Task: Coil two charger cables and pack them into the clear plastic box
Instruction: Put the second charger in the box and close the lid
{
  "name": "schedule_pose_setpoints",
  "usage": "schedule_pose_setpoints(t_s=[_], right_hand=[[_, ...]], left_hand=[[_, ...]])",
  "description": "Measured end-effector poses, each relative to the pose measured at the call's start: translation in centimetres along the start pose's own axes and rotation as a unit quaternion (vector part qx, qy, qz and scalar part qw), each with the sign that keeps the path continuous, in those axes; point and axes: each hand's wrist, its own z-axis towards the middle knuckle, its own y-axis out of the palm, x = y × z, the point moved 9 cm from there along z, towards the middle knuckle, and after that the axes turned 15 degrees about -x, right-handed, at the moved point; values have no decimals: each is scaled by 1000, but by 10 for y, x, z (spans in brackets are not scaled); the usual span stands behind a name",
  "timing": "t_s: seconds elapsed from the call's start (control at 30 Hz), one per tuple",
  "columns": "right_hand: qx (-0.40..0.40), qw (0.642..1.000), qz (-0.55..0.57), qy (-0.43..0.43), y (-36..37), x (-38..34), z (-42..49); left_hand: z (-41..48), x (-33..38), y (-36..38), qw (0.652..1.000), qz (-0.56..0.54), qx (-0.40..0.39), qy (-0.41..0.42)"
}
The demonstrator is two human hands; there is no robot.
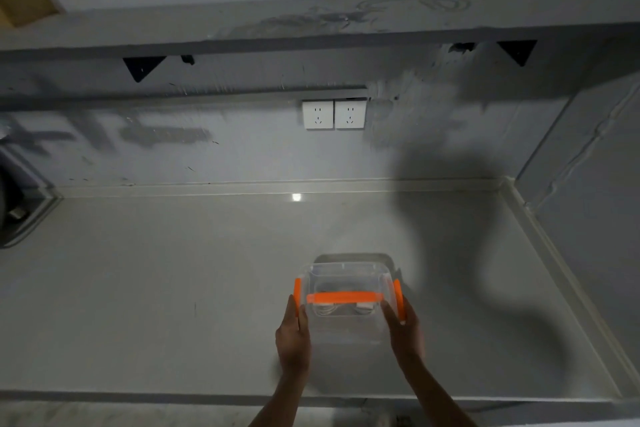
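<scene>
A clear plastic box (346,277) with an orange carry handle (344,297) and orange side clips sits on the grey countertop, its lid on. White coiled charger cables (334,309) show dimly through the plastic under the handle. My left hand (293,340) grips the box's left side at the orange clip. On the opposite side, my right hand (403,333) grips the box at the other orange clip.
The grey countertop (173,288) runs to a raised lip at the back and right. Two white wall sockets (333,114) sit on the back wall under a shelf (311,28). A dark object (14,204) stands at the left edge.
</scene>
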Motion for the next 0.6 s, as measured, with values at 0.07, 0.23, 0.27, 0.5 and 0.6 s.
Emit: schedule_pose_setpoints(t_s=[0.07, 0.23, 0.27, 0.5, 0.6], right_hand=[[13, 995, -99, 26, -1, 1, -1], [53, 979, -194, 44, -3, -1, -3], [59, 976, -202, 45, -4, -3, -4], [99, 956, -277, -2, -5, -24, -12], [105, 951, -290, -9, -4, -26, -14]], left_hand=[[-1, 4, 0, 1000, -5, -4, 6], [-4, 15, -4, 1000, -3, 8, 29], [-5, 15, -5, 999, -2, 9, 32], [-4, 10, -6, 999, -21, 28, 13], [-2, 5, -5, 999, -26, 32, 1]])
